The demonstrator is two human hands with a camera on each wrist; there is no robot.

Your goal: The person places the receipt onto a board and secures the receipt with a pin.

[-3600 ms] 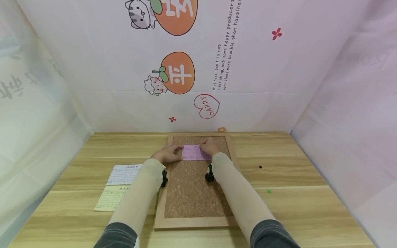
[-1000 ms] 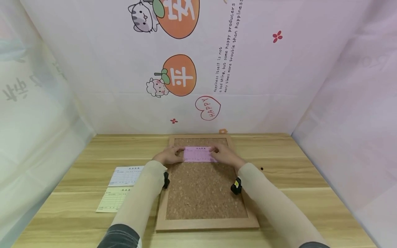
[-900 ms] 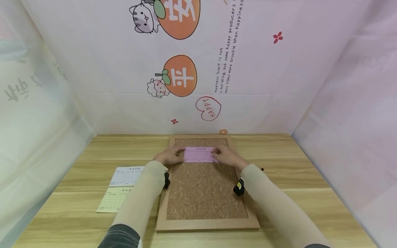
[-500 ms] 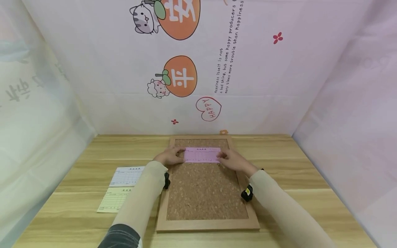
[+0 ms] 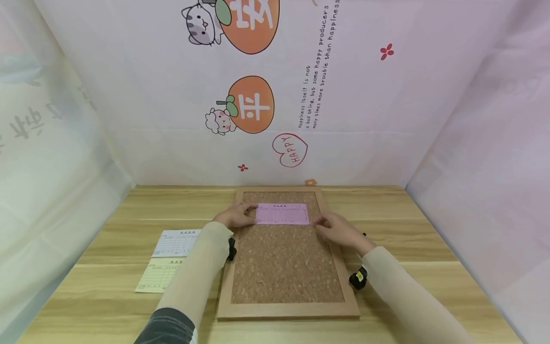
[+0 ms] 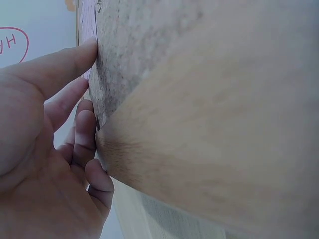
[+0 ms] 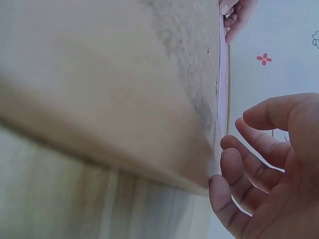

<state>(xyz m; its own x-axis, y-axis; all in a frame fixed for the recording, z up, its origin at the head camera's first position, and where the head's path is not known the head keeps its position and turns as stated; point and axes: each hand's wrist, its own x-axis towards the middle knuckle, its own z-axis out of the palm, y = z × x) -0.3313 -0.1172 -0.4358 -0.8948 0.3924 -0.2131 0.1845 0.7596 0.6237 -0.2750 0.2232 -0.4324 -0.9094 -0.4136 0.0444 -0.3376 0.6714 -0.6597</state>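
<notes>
A pink printed paper slip point(image 5: 282, 214) lies flat across the upper part of a wood-framed cork board point(image 5: 283, 267). At the slip's left edge, my left hand point(image 5: 234, 216) touches it with thumb and forefinger fairly straight; the left wrist view shows those fingertips point(image 6: 92, 50) on the paper, the other fingers bent near the wooden frame. My right hand point(image 5: 341, 231) is just off the slip's lower right corner, over the board's right side. Its fingers point(image 7: 232, 164) are loosely bent with nothing between them in the right wrist view.
A white slip point(image 5: 175, 242) and a pale yellow slip point(image 5: 159, 274) lie left of the board, partly covered by my left sleeve. A tiny black object point(image 5: 364, 234) lies on the wooden table point(image 5: 408, 224) beyond my right wrist. Printed cloth point(image 5: 352, 143) encloses the back and sides.
My right hand has slid rightward along the pink slip and come away from its right end. The left hand stays at the left edge. A small green object seen earlier is now out of sight.
</notes>
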